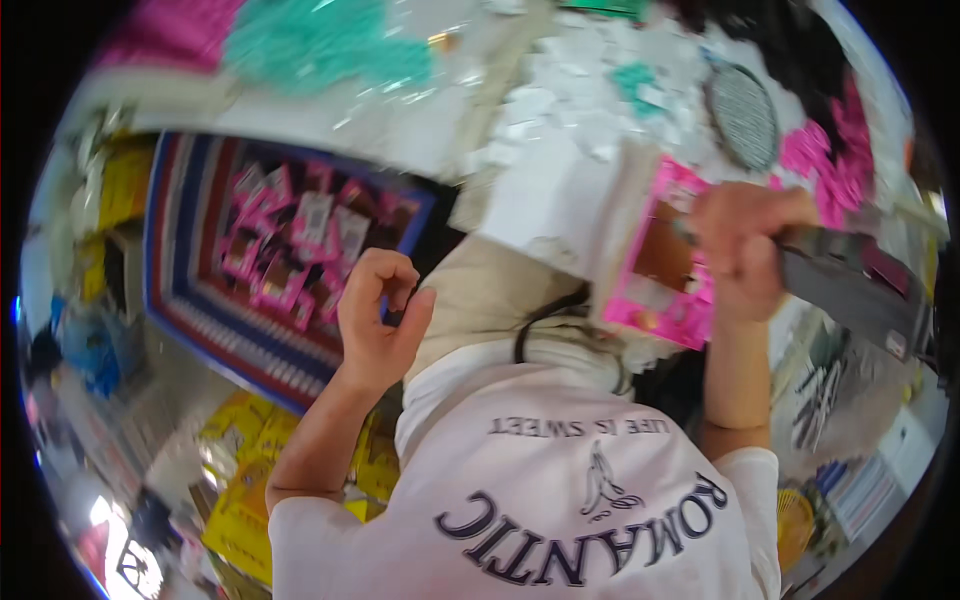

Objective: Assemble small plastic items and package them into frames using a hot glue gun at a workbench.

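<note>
My left hand (378,315) hovers between the crate-like bag and my lap. Its fingers are loosely bent, a gap shows beside the thumb, and nothing is in it. On the right, my right hand (742,240) is curled round the near end of a long grey bar-shaped device (855,285), whose exact kind I cannot make out. Just left of that hand, a pink packet (625,300) with a brown see-through window stands tilted at the table edge, partly covered by the fingers. Whether the fingers also touch the packet is hidden.
A striped red, white and blue bag (180,250) to the left holds several pink packets (315,220). White pieces (570,100), a teal pile (310,45), a round grey mesh-like object (742,115) and pink strands (825,165) lie across the table. Yellow packages (245,505) are lower left.
</note>
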Demonstrator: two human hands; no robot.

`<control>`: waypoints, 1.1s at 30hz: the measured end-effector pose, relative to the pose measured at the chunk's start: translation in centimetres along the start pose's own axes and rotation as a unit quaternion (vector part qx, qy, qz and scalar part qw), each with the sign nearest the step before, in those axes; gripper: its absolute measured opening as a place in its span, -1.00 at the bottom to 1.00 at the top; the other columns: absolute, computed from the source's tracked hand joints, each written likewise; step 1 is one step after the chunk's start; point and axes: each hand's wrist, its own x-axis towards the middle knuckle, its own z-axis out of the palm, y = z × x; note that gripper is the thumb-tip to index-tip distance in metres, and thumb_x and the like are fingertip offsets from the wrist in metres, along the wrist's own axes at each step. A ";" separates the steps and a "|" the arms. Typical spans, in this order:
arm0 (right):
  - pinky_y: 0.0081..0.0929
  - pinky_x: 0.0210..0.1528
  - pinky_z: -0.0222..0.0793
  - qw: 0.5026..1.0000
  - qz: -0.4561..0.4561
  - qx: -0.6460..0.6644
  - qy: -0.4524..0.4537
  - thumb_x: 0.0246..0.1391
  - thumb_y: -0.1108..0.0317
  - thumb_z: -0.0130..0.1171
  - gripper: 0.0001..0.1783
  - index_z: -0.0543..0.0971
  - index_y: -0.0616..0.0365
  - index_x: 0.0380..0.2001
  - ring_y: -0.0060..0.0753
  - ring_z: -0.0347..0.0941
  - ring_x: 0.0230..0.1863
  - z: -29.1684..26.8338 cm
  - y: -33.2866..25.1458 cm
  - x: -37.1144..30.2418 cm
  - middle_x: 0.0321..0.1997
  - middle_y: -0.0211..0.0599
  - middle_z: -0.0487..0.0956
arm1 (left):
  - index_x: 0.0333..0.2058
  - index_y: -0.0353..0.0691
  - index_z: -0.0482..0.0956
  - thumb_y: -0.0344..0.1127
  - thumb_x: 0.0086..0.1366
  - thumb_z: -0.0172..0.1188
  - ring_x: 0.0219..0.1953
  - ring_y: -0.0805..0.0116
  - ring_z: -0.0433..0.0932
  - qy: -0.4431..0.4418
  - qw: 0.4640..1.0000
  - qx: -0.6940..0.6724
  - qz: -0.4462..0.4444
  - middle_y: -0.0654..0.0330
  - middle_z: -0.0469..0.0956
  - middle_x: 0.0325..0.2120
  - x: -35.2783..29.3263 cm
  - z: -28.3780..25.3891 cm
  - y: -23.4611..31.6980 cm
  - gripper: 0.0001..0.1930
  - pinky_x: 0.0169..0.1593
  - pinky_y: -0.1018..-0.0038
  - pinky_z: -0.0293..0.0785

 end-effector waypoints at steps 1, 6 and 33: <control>-0.41 -0.44 0.22 0.999 -0.013 -0.028 -0.020 0.28 0.25 0.11 -0.81 0.38 0.10 -0.24 -0.54 0.24 -0.64 -0.6 0.1 0.0 -0.67 -0.51 0.32 | -0.30 -0.26 0.44 -0.54 0.23 0.27 -0.49 0.57 0.28 0.030 0.997 -0.011 -0.067 0.30 0.40 -0.42 -2.1 -1.6 -1.3 -0.84 -0.41 0.60 0.22; -0.39 -0.44 0.04 0.986 0.021 0.100 0.134 0.19 0.19 0.03 -0.75 0.44 0.17 -0.26 -0.55 0.12 -0.63 -6.8 -2.1 1.2 -0.70 -0.52 0.20 | -0.41 -0.17 0.49 -0.07 0.43 0.15 -0.52 0.56 0.32 0.151 0.845 0.014 -0.513 0.38 0.37 -0.58 -18.6 -8.9 -13.4 -0.68 -0.45 0.57 0.25; -0.36 -0.18 0.12 0.976 0.106 0.153 0.115 0.12 0.35 0.20 -0.83 0.50 0.16 -0.26 -0.60 0.13 -0.58 -9.4 -7.5 7.2 -0.65 -0.58 0.15 | 0.26 -0.15 0.40 0.48 0.31 -0.13 0.24 0.12 0.44 0.017 0.427 -0.594 -0.682 0.08 0.42 0.26 -44.3 10.7 -15.2 -0.14 0.25 0.07 0.33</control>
